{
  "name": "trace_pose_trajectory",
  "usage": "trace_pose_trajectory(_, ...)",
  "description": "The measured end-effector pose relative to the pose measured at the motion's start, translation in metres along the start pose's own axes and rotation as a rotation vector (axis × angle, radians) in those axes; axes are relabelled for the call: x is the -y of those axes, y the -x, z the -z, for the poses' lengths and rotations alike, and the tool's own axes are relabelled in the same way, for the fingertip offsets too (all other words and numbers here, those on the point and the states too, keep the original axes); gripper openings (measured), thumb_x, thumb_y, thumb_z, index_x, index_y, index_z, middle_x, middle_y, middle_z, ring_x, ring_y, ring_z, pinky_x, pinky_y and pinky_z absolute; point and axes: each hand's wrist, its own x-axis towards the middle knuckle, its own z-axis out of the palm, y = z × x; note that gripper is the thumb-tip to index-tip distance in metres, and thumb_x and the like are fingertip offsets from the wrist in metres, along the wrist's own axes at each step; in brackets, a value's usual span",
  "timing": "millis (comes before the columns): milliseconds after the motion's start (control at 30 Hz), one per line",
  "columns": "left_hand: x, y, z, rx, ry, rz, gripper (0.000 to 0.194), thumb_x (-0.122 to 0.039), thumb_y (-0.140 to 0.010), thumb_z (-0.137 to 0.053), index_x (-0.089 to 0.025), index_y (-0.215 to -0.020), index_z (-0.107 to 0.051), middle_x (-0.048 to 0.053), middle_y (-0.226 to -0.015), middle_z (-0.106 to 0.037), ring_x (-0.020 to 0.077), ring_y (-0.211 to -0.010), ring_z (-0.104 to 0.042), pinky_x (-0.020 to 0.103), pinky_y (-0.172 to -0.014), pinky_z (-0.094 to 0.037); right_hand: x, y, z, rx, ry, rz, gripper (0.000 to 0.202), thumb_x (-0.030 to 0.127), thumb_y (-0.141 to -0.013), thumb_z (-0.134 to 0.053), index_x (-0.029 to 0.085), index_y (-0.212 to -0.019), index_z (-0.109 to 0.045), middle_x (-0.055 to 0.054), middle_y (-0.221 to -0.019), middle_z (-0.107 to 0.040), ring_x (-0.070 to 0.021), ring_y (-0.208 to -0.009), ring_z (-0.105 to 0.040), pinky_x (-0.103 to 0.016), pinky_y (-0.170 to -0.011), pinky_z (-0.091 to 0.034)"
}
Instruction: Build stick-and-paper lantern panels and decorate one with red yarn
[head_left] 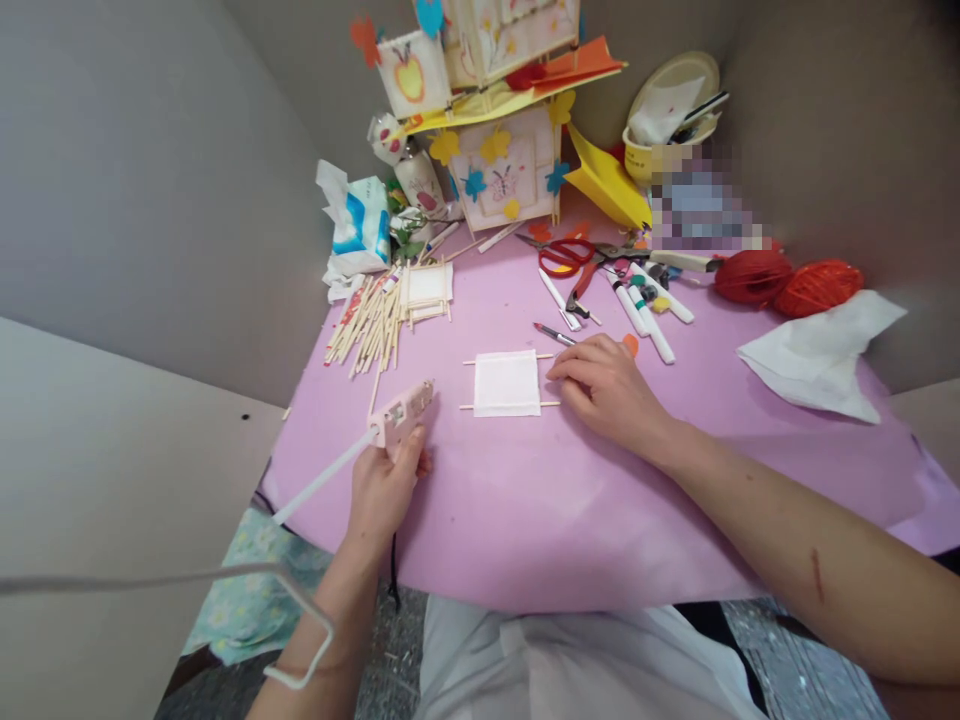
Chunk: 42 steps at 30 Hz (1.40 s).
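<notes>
My left hand (386, 490) is closed around a pale pink glue gun (401, 412), its tip pointing up and right over the table. A white rod (322, 478) sticks out of the gun's back end. In front of me lies a white cloth panel (508, 384) with two thin wooden sticks along its upper and lower edges, their ends poking out on both sides. My right hand (604, 388) rests on the table at the panel's right edge, fingers loosely bent and a little apart. Its fingertips are by the stick ends; contact is unclear.
Loose wooden sticks (367, 325) and a small stick frame (427, 287) lie at left, near a tissue pack (364, 225). Behind stands a decorated paper house (506, 165). Red-handled scissors (566, 257), markers (652, 320), red yarn (817, 287) and white cloth (825, 355) lie right.
</notes>
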Motion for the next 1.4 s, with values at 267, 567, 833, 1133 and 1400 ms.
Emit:
trace_pose_trajectory(267, 0.046, -0.044, 0.061, -0.322, -0.519, -0.01, 0.039, -0.049, -0.086, -0.05, -0.017, -0.101, -0.066, 0.013, -0.092, -0.071, 0.0311, -0.083, -0.065, 0.033, -0.067, -0.044, 0.002, 0.003, -0.002, -0.023, -0.004, 0.027, 0.023, 0.009, -0.082, -0.052, 0.022, -0.085, -0.071, -0.004, -0.096, -0.071, -0.0253, -0.094, -0.056, -0.043, -0.08, -0.04)
trace_pose_trajectory(567, 0.091, -0.079, 0.106, -0.262, -0.746, 0.02, 0.06, -0.062, -0.085, -0.045, -0.012, -0.114, -0.063, 0.018, -0.103, -0.069, 0.0346, -0.088, -0.064, 0.038, -0.07, -0.045, 0.005, 0.003, 0.001, -0.014, 0.004, 0.03, 0.022, 0.01, -0.084, -0.053, 0.022, -0.088, -0.07, -0.004, -0.098, -0.071, -0.0249, -0.096, -0.056, -0.042, -0.083, -0.039)
trace_pose_trajectory(833, 0.062, -0.045, 0.089, -0.404, -0.742, -0.137, 0.054, -0.053, -0.083, -0.055, -0.013, -0.12, -0.059, 0.017, -0.109, -0.061, 0.0398, -0.11, -0.055, 0.051, -0.085, -0.046, 0.018, 0.002, 0.013, 0.138, 0.066, 0.149, 0.01, 0.015, -0.082, -0.063, 0.021, -0.091, -0.064, -0.004, -0.097, -0.068, -0.023, -0.097, -0.053, -0.041, -0.086, -0.034)
trace_pose_trajectory(1133, -0.006, -0.029, -0.021, -0.047, -0.387, -0.683, 0.015, -0.027, -0.086, -0.06, -0.021, -0.099, -0.066, 0.008, -0.107, -0.062, 0.0249, -0.105, -0.057, 0.044, -0.093, -0.042, 0.021, 0.003, 0.011, 0.178, 0.225, 0.293, 0.011, 0.019, -0.089, -0.058, 0.022, -0.082, -0.066, -0.001, -0.085, -0.067, -0.0197, -0.089, -0.052, -0.042, -0.086, -0.028)
trace_pose_trajectory(1400, -0.01, -0.033, -0.027, 0.117, -0.274, -0.642, 0.025, -0.015, -0.083, -0.057, -0.019, -0.107, -0.058, 0.005, -0.104, -0.064, 0.0226, -0.102, -0.057, 0.041, -0.092, -0.042, 0.021, 0.0, 0.014, 0.237, 0.179, 0.188, 0.003, 0.021, -0.086, -0.062, 0.022, -0.088, -0.063, -0.003, -0.091, -0.07, -0.0228, -0.094, -0.055, -0.043, -0.086, -0.029)
